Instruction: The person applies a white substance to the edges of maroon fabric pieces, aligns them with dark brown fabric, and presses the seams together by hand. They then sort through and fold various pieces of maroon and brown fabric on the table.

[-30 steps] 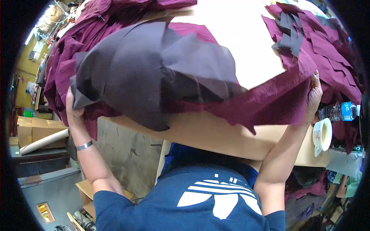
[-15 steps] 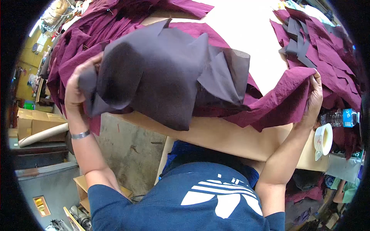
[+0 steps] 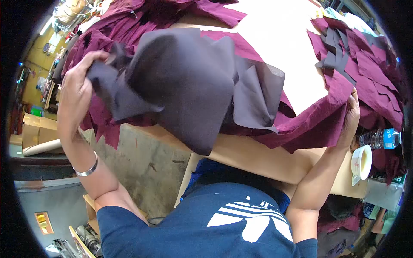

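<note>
The 2 hands were wide apart, each with cloth in its grasp. The left hand [image 3: 78, 84] had its fingers curled over the bunched left end of the dark cloth [image 3: 180, 81], raised at that side, with some blur about the fingers. The right hand [image 3: 352, 112] pinched the right end of the maroon cloth [image 3: 316, 124] between thumb and fingers.

The dark cloth lay in loose folds between the 2 hands, over part of the maroon cloth, and its lowest corner pointed toward the person near the close edge of the table [image 3: 266, 157]. Its right part was folded over and looked thinner at the top corner. The maroon cloth showed beyond it and ran out to its right, up to the right hand.

A maroon heap [image 3: 114, 32] lay at the far left, and a maroon pile [image 3: 374, 81] at the right, with dark strips [image 3: 334, 49] on its left side. A bottle [image 3: 380, 139] lay on its side just beyond a white round thing [image 3: 361, 165], both near the right forearm. A bracelet [image 3: 87, 167] circled the left wrist. Left of the table, a tube [image 3: 41, 147] leaned by a box [image 3: 38, 129].
</note>
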The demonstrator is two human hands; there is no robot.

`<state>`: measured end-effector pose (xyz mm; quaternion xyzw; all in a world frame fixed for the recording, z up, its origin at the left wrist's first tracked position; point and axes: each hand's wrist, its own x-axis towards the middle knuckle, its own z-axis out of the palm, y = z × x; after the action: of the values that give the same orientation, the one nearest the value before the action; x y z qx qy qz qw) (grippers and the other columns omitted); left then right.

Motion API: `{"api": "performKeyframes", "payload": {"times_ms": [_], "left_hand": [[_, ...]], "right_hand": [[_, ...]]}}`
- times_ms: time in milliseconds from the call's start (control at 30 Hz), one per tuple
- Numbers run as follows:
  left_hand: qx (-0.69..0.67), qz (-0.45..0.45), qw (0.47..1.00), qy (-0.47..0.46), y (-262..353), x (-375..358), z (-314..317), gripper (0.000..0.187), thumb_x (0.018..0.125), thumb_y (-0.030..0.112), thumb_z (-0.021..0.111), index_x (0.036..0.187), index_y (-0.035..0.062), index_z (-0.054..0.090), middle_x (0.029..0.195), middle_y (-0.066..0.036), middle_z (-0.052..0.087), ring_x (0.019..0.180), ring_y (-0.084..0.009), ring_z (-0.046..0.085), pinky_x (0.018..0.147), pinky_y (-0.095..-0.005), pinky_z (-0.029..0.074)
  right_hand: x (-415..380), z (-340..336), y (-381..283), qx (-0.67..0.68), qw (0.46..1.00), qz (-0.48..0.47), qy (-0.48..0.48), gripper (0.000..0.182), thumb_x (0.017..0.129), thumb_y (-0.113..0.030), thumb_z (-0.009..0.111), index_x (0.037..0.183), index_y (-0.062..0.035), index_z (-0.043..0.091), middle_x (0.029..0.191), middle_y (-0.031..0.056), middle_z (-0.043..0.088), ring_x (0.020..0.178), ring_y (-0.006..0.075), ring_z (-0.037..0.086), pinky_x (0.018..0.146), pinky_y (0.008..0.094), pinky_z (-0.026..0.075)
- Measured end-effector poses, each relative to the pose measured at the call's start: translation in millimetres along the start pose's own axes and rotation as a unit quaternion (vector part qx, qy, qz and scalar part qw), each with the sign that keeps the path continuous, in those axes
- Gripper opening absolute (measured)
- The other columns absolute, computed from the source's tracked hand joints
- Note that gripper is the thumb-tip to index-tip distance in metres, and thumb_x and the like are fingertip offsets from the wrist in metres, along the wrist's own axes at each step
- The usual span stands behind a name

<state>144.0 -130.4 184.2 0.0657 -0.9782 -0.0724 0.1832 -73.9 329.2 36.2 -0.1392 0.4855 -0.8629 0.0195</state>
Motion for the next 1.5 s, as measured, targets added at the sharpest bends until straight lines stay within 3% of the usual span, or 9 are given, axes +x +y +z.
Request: {"api": "performKeyframes", "payload": {"times_ms": [233, 300, 533, 667, 900, 1033, 1167, 1300, 1500], "left_hand": [[-0.518, 0.029, 0.823, -0.229, 30, 30, 6, 0.04, 0.086, 0.017, 0.039, 0.121, 0.0022, 0.051, 0.107, -0.012, 0.061, 0.095, -0.0177, 0.061, 0.084, -0.0271, 0.046], [-0.217, -0.086, 0.962, -0.142, 26, 44, 38, 0.071, 0.084, 0.054, 0.046, 0.127, -0.0027, 0.043, 0.113, -0.013, 0.059, 0.091, -0.0167, 0.06, 0.078, -0.0254, 0.047], [-0.23, -0.05, 0.93, -0.282, -4, 82, 138, 0.041, 0.076, 0.022, 0.066, 0.107, -0.0029, 0.059, 0.092, -0.012, 0.065, 0.085, -0.0172, 0.059, 0.078, -0.0299, 0.044], [-0.276, 0.142, 0.951, -0.008, 48, 73, 137, 0.031, 0.084, 0.015, 0.058, 0.11, -0.0024, 0.054, 0.094, -0.01, 0.064, 0.089, -0.0156, 0.058, 0.084, -0.0286, 0.042], [-0.337, 0.452, 0.696, -0.445, 91, -50, 115, 0.036, 0.085, 0.026, 0.054, 0.109, -0.0006, 0.053, 0.09, -0.023, 0.06, 0.086, -0.0367, 0.059, 0.071, -0.0413, 0.046], [-0.225, 0.167, 0.703, -0.653, 99, -60, 101, 0.036, 0.087, 0.036, 0.054, 0.103, 0.0032, 0.056, 0.072, -0.02, 0.061, 0.072, -0.0357, 0.06, 0.064, -0.0412, 0.045], [-0.525, 0.09, 0.724, -0.439, 76, -57, 88, 0.033, 0.086, 0.033, 0.056, 0.099, 0.0026, 0.058, 0.08, -0.014, 0.062, 0.074, -0.0232, 0.061, 0.069, -0.031, 0.046], [-0.238, 0.093, 0.956, -0.145, 60, -8, 111, 0.034, 0.084, 0.03, 0.057, 0.101, 0.0004, 0.057, 0.102, -0.014, 0.061, 0.098, -0.0249, 0.057, 0.087, -0.031, 0.042], [0.134, -0.018, 0.989, -0.061, -3, 81, 188, 0.041, 0.08, 0.033, 0.059, 0.106, 0.0012, 0.057, 0.1, -0.025, 0.059, 0.099, -0.0329, 0.058, 0.086, -0.0405, 0.046]], "right_hand": [[-9, 18, -1, 0.084, 0.996, 0.018, -0.011, 0.023, 0.089, -0.005, 0.039, 0.11, -0.0022, 0.05, 0.103, 0.0103, 0.059, 0.092, 0.0176, 0.059, 0.083, 0.0312, 0.048], [-8, 21, -3, 0.09, 0.996, 0.015, 0.004, 0.023, 0.089, -0.005, 0.039, 0.11, -0.0024, 0.05, 0.104, 0.01, 0.059, 0.091, 0.0178, 0.059, 0.081, 0.031, 0.049], [-6, 15, 2, 0.058, 0.998, 0.018, -0.03, 0.029, 0.092, -0.01, 0.04, 0.118, -0.0023, 0.047, 0.106, 0.0123, 0.059, 0.093, 0.0212, 0.061, 0.084, 0.0341, 0.051], [15, -18, 18, 0.021, 1.0, 0.011, 0.003, 0.023, 0.091, -0.006, 0.042, 0.112, -0.0004, 0.05, 0.105, 0.0119, 0.06, 0.092, 0.0195, 0.06, 0.084, 0.0323, 0.05], [13, -10, 15, 0.009, 0.996, -0.029, 0.089, 0.015, 0.09, -0.005, 0.048, 0.103, -0.0001, 0.053, 0.096, 0.0111, 0.062, 0.084, 0.0163, 0.062, 0.078, 0.0271, 0.052], [11, -4, 14, -0.01, 0.994, -0.035, 0.101, 0.012, 0.091, -0.006, 0.049, 0.1, -0.0001, 0.055, 0.093, 0.0112, 0.062, 0.081, 0.0159, 0.062, 0.075, 0.0269, 0.053], [11, -5, 18, -0.028, 0.995, -0.032, 0.088, 0.013, 0.09, -0.006, 0.048, 0.1, 0.0, 0.055, 0.093, 0.0105, 0.062, 0.08, 0.0151, 0.062, 0.075, 0.0264, 0.052], [16, -13, 20, -0.055, 0.995, -0.039, 0.068, 0.015, 0.09, -0.005, 0.048, 0.102, 0.0, 0.055, 0.093, 0.0092, 0.062, 0.081, 0.0141, 0.061, 0.076, 0.0253, 0.051], [19, -20, 26, -0.065, 0.993, -0.046, 0.084, 0.015, 0.091, -0.006, 0.049, 0.103, 0.0001, 0.056, 0.095, 0.0085, 0.062, 0.082, 0.0132, 0.06, 0.076, 0.0239, 0.049]]}}
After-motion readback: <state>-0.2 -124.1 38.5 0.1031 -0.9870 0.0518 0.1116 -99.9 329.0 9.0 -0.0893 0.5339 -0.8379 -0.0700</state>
